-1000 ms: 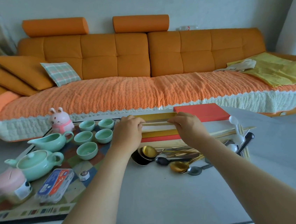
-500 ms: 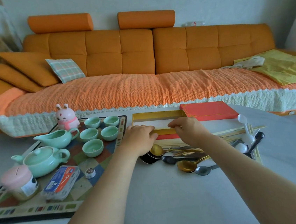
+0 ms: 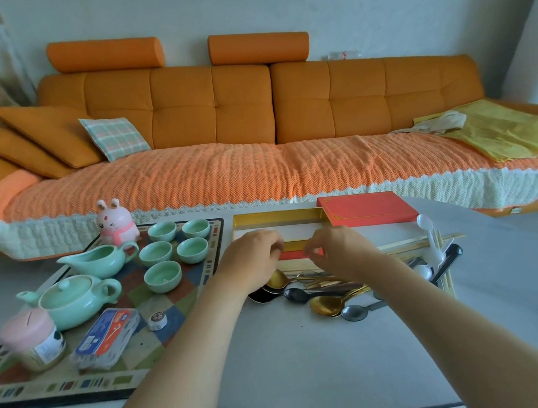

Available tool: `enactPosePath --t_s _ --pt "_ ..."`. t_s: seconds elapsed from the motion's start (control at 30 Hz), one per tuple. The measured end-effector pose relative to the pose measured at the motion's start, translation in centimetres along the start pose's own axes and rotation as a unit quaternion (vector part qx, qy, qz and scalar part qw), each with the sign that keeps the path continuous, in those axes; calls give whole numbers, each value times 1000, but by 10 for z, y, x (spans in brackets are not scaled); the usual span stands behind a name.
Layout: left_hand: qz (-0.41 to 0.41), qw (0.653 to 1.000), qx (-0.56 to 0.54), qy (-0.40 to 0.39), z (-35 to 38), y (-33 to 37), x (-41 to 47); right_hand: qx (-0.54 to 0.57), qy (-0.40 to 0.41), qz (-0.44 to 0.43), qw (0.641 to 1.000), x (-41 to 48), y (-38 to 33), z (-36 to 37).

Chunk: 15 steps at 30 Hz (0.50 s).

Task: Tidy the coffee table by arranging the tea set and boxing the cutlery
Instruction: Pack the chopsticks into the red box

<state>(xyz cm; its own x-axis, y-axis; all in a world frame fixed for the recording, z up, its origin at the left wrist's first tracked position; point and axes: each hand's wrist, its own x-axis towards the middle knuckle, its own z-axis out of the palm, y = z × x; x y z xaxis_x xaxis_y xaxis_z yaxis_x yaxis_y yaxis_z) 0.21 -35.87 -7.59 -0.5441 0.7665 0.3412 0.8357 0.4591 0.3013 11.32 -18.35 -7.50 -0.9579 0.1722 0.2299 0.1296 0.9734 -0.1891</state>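
At box (image 3: 275, 215) front edge: left hand (image 3: 253, 255), right hand (image 3: 339, 251), both curled.

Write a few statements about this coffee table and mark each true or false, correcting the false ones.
1. Five green cups stand on the patterned mat. True.
2. The red lid closes the box. False: it lies beside the open box, on its right.
3. The spoons are inside the box. False: they lie on the table in front of it.
4. The teapot has its lid on. True.
5. The left hand and right hand are at the box's near edge. True.
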Motion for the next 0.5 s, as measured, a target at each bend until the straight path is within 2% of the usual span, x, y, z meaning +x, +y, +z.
enactPosePath --t_s 0.1,0.2,0.5 --pt "-3 998 24 -59 5 -2 -8 -36 -60 29 997 -1 -4 5" --pt "-24 995 26 -92 9 -5 -13 -55 -64 38 996 -1 -7 5" --pt "-24 996 25 -83 11 -3 -15 -60 -35 27 997 -5 -11 3"
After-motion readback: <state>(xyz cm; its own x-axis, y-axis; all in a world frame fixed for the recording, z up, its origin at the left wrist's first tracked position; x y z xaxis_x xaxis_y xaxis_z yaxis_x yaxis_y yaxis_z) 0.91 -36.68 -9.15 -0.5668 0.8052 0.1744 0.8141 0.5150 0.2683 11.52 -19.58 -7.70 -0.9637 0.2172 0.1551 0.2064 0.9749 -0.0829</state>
